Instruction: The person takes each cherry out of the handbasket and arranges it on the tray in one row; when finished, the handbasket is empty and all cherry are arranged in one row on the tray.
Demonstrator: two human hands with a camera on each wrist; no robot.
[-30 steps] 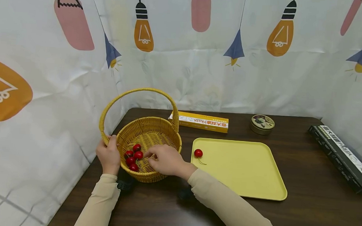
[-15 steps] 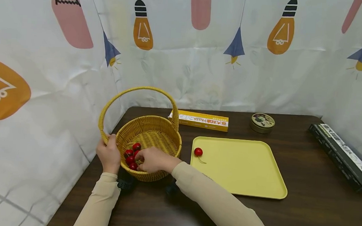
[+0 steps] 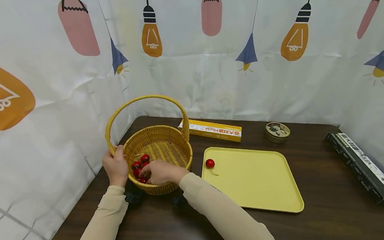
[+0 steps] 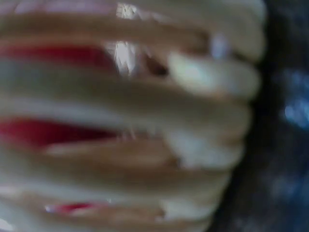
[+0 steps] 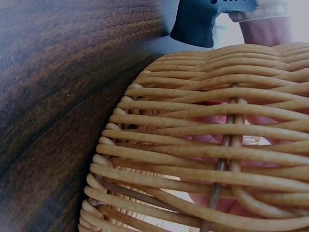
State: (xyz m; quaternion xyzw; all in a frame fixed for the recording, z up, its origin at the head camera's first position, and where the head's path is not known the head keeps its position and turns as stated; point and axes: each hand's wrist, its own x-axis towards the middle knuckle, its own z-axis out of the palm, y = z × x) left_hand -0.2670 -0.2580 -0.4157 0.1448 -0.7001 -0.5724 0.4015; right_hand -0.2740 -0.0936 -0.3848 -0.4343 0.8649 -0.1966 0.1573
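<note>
In the head view, a yellow wicker basket (image 3: 159, 131) with a tall hoop handle (image 3: 157, 97) stands at the table's left, several red cherries (image 3: 145, 158) gathered at its left inside. My left hand (image 3: 115, 167) grips its left side where the handle meets the rim. Reaching in over the front right rim, my right hand (image 3: 161, 172) has its index finger and thumb curled round a cherry (image 3: 147, 175), partly covered by the fingers. Both wrist views are filled by wicker wall (image 5: 193, 123), red showing through the gaps. One stemmed cherry (image 3: 210, 163) lies on the yellow tray (image 3: 254, 179).
Behind the basket and tray lies a yellow pasta box (image 3: 215, 131). A round tin (image 3: 277, 132) sits at the back right, and a long black box (image 3: 362, 167) lies along the table's right side. A printed white curtain (image 3: 201, 80) hangs behind and beside the table (image 3: 331, 224).
My right hand has moved left and deeper among the cherries, its fingers coming round one. The left hand keeps its grip on the basket. The tray's cherry has not moved.
</note>
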